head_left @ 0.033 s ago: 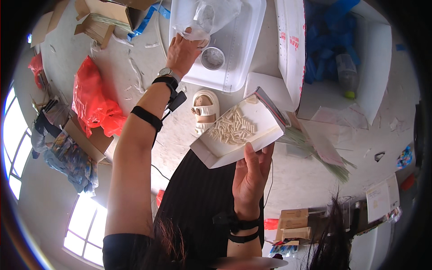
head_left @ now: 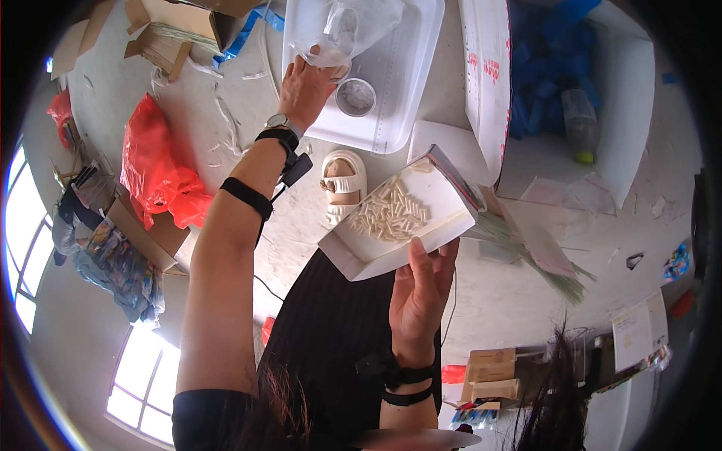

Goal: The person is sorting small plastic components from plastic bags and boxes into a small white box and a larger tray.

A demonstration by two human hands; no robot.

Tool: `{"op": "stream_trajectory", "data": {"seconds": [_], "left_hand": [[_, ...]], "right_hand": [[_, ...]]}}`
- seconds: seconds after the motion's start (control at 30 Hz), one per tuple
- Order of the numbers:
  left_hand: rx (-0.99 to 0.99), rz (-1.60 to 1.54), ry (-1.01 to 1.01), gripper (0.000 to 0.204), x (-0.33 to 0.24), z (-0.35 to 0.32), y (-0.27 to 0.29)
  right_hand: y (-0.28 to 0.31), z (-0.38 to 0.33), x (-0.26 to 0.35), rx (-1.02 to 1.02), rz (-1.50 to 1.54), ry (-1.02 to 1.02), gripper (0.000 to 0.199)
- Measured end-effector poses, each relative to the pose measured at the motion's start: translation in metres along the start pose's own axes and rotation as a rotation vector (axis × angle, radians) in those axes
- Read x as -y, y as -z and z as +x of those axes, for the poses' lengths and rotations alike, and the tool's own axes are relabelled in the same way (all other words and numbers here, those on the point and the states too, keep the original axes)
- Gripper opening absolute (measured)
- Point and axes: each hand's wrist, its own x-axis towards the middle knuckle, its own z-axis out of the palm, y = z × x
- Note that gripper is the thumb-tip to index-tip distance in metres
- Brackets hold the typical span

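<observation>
My right hand (head_left: 421,301) grips the near edge of a shallow white cardboard box (head_left: 357,263), thumb inside the rim and fingers beneath. A heap of small pale tube-shaped pieces (head_left: 391,214) lies in this tilted box. Farther off, my left hand (head_left: 304,90) reaches over a white plastic tray (head_left: 410,120). Its fingers are closed on the edge of a clear plastic bag (head_left: 368,19), which partly covers them. Beside that hand, a small round tub (head_left: 356,98) with whitish, clear-looking contents stands in the tray.
A large white box (head_left: 485,83) with blue plastic inside stands at the far right. Thin pale green sticks (head_left: 530,255) lie behind my right hand. Red plastic bags (head_left: 162,165) and a cardboard box (head_left: 162,49) are on the left. A sandalled foot (head_left: 344,180) is between my arms.
</observation>
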Motion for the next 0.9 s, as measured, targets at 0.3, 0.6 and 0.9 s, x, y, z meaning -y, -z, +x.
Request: {"op": "stream_trajectory", "data": {"seconds": [0.3,0.6,0.9], "left_hand": [[0.081,0.220,0.024,0.053,-0.003,-0.001,-0.015],[0.033,0.054,0.078,0.054,-0.005,0.001,-0.008],[0.039,-0.085,0.201,0.065,-0.005,0.019,-0.003]], "right_hand": [[-0.004,0.007,-0.002,0.008,0.029,0.016,0.062],[-0.003,0.005,0.002,0.021,0.047,0.034,0.061],[0.002,0.003,-0.002,-0.014,0.086,0.030,0.060]]}}
